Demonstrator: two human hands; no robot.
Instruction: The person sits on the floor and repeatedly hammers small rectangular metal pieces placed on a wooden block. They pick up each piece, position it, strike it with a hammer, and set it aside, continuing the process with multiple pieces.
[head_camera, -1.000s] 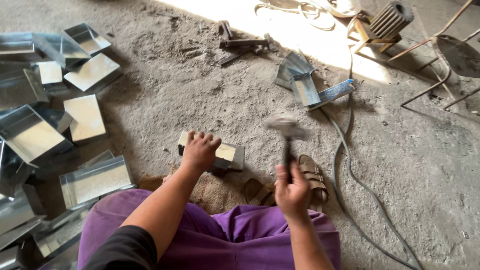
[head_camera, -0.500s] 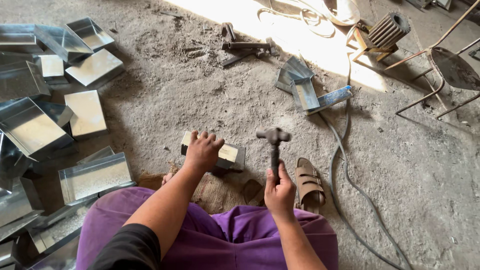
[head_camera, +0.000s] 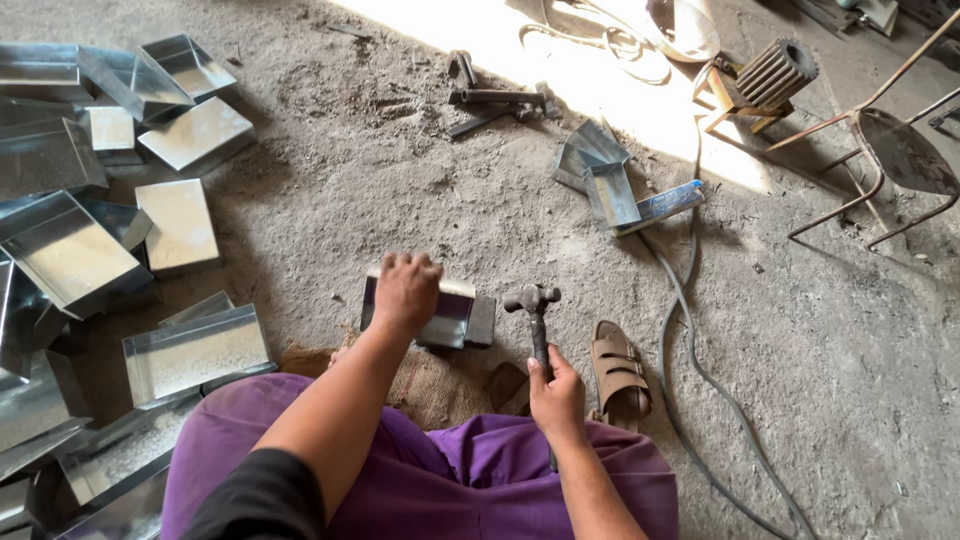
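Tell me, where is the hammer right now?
In the head view, the hammer stands upright in the right hand, low and centre, between the metal box under the left hand and the sandal.

One dark steel ball-peen hammer (head_camera: 533, 318), one brown strapped leather sandal (head_camera: 620, 375), one grey rubber hose (head_camera: 690, 340) across the concrete, one small folded galvanized sheet-metal box (head_camera: 450, 310) on a dark block. Roughly a dozen shiny galvanized sheet-metal trays (head_camera: 190, 350) piled at left, exact count unclear from overlap; two or three more folded sheet-metal pieces (head_camera: 600, 180) near the top. One ribbed cylindrical motor (head_camera: 775, 72), one rusty round-seat metal-frame stool (head_camera: 895, 150), two hands in view.
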